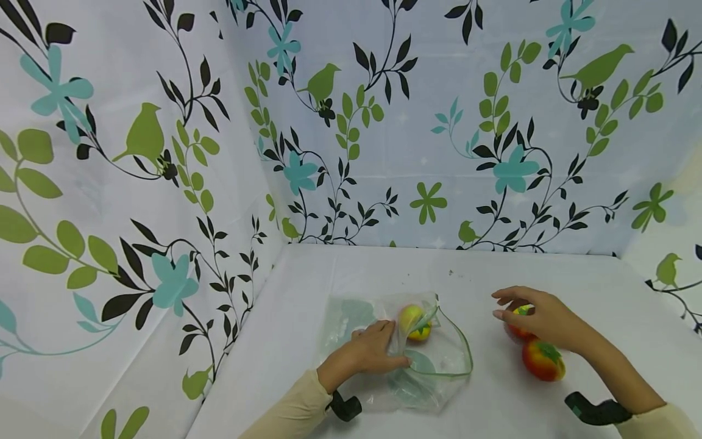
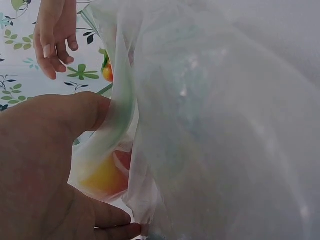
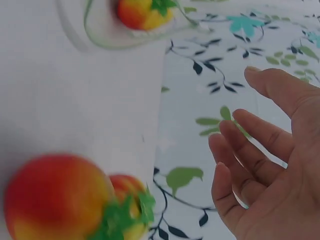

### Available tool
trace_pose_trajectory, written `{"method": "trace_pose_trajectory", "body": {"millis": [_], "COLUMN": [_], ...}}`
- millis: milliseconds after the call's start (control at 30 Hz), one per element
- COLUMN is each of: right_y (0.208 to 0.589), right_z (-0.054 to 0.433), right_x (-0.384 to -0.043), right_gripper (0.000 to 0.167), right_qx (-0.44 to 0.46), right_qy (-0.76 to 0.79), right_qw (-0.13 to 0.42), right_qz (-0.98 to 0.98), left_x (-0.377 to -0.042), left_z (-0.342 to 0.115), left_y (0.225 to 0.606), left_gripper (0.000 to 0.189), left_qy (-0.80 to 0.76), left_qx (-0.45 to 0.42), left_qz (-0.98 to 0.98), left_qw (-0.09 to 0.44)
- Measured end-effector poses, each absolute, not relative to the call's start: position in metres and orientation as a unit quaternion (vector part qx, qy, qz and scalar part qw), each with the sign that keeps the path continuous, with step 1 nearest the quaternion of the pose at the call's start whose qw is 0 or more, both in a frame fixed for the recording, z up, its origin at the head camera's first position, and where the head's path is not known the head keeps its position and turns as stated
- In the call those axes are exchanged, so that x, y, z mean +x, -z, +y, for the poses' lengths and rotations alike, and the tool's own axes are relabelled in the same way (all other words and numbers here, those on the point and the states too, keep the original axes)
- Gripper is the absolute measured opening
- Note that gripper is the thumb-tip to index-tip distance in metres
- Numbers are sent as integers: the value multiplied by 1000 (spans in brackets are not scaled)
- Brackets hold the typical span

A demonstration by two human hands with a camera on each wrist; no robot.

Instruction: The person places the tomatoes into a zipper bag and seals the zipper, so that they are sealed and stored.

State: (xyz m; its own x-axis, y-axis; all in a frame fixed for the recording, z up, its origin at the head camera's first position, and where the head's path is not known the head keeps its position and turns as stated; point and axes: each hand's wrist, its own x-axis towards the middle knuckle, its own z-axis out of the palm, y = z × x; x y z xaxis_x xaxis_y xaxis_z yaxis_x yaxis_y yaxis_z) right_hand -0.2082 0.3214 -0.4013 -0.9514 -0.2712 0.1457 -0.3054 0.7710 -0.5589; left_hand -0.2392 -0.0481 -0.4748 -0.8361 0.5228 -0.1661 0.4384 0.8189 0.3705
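Note:
A clear zip bag (image 1: 433, 387) with a green-edged mouth lies on the table, one yellow-and-red fruit (image 1: 415, 323) with a green leafy cap inside it. My left hand (image 1: 370, 350) holds the bag near its mouth, thumb and fingers spread along the film. In the left wrist view, the thumb (image 2: 92, 110) meets the film and the fruit shows through it. My right hand (image 1: 548, 323) hovers over two red-and-yellow fruits to the right of the bag, its fingers loosely bent around nothing. The nearer fruit (image 1: 543, 360) is in plain sight; the farther fruit (image 1: 515, 332) is partly hidden behind the hand.
The white table (image 1: 252, 366) runs back to a wall hung with leaf-and-bird printed cloth (image 1: 428, 122). The same cloth rises close along the left side. A dark strap (image 1: 595, 410) sits on the right wrist.

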Motion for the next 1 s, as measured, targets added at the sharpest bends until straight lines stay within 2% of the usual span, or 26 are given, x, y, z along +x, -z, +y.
{"method": "trace_pose_trajectory", "body": {"millis": [133,533,1000], "right_y": [394,397,430], "right_z": [346,415,467], "right_x": [-212,-219,-230], "right_gripper": [46,60,83], "right_qx": [151,105,66], "right_qy": [-282,-260,-293], "right_qw": [40,16,-110], "right_qz": [-947,-960,-947], "left_x": [-239,-239,-237], "left_z": [-48,-50,-52], "left_y": [474,475,474], "left_gripper": [100,101,100], "left_qy": [-164,-166,-170], "left_qx": [254,256,251], "left_qz": [944,943,943], "left_qw": [134,133,137]}}
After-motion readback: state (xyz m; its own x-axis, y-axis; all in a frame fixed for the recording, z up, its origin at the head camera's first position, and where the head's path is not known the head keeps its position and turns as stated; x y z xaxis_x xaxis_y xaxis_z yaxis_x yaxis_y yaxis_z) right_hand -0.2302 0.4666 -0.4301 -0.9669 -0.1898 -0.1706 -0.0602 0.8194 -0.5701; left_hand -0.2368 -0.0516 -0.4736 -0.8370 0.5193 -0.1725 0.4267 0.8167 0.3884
